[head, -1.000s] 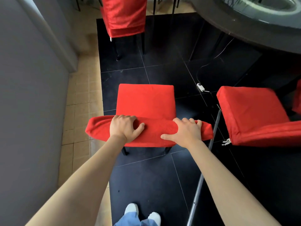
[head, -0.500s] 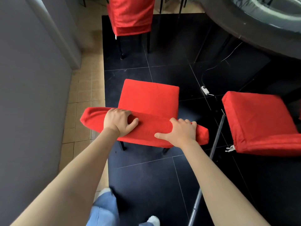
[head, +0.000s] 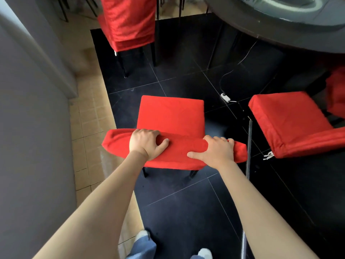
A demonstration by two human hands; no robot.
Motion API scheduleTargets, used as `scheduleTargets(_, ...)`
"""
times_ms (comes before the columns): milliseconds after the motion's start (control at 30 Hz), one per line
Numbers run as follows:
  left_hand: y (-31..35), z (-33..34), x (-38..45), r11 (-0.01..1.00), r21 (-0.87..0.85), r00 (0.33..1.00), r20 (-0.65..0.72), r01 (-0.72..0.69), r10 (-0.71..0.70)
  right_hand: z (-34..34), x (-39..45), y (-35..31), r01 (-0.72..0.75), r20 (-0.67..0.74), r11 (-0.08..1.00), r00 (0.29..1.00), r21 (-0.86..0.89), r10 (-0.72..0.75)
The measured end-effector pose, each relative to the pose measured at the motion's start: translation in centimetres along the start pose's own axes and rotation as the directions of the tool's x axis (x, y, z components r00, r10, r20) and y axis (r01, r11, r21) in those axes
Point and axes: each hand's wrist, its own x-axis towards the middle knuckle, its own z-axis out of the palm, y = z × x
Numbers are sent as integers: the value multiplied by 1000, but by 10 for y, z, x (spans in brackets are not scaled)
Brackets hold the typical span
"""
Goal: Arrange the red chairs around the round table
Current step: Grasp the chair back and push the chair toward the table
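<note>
A red-covered chair (head: pixel 170 116) stands in front of me on the black floor, seat facing away. My left hand (head: pixel 145 143) and my right hand (head: pixel 217 151) both grip the top of its backrest, fingers curled over the far side. The dark round table (head: pixel 280 25) fills the top right. Another red chair (head: pixel 128 23) stands at the top centre, its back towards me. A third red chair (head: pixel 291 124) sits at the right, beside the table.
A grey wall (head: pixel 31 128) runs down the left, with a strip of beige tiles beside the black floor. A white plug and cable (head: pixel 225 97) lie on the floor between the chairs. A thin metal pole (head: pixel 248 150) stands right of the held chair.
The held chair has shifted to the right, away from the wall, with both hands still on its backrest. My feet have stepped forward behind it.
</note>
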Motion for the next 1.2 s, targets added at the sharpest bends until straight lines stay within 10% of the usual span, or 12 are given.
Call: scheduleTargets(1200,-63,-2,61,985,-26,985,-22,-173,172,1,19,-64,-187,-58,981,980,43,190)
